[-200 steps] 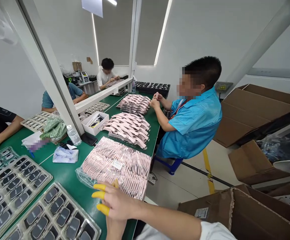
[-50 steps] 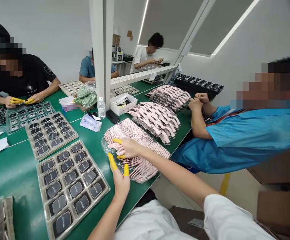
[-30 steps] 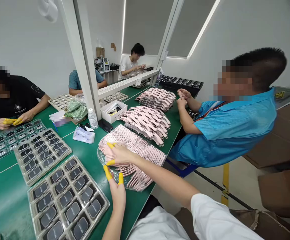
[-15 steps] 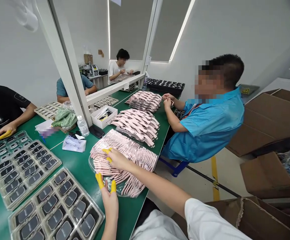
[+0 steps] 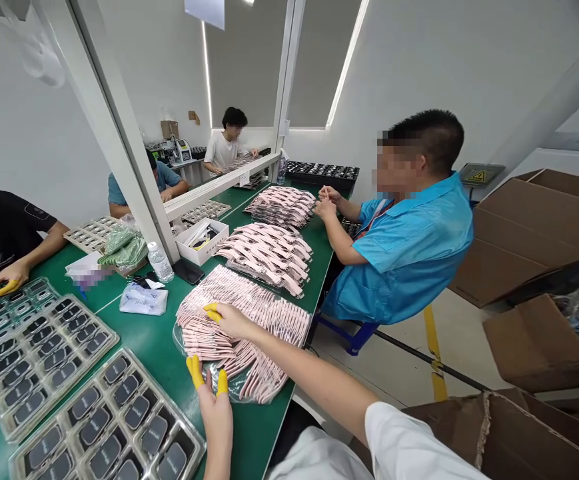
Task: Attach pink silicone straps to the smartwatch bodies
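Pink watch straps (image 5: 279,317) lie packed in rows on a clear plastic bag or sheet at the near side of the green table. My right hand (image 5: 233,321) reaches over them, its yellow-capped fingertips drawn together on the straps at the left of the pile; the exact piece between them is hard to make out. Beside the pile's near left edge is my left hand (image 5: 215,407), palm up with yellow-capped fingers apart and nothing visible in it. A clear tray (image 5: 192,437) of dark square watch-like pieces stands to its left.
Further stacks of pink straps (image 5: 266,253) lie beyond the pile. A co-worker in a blue shirt (image 5: 409,233) sits at right, handling a small pink piece. A bottle (image 5: 160,262), phone (image 5: 188,271), white box (image 5: 202,252) and second tray (image 5: 112,337) are on the table. Cardboard boxes (image 5: 539,233) stand right.
The view has shifted slightly. My right hand's fingertips have come closer together at the straps. My left hand stays spread by the pile. The blue-shirted co-worker's hands have lifted a little.
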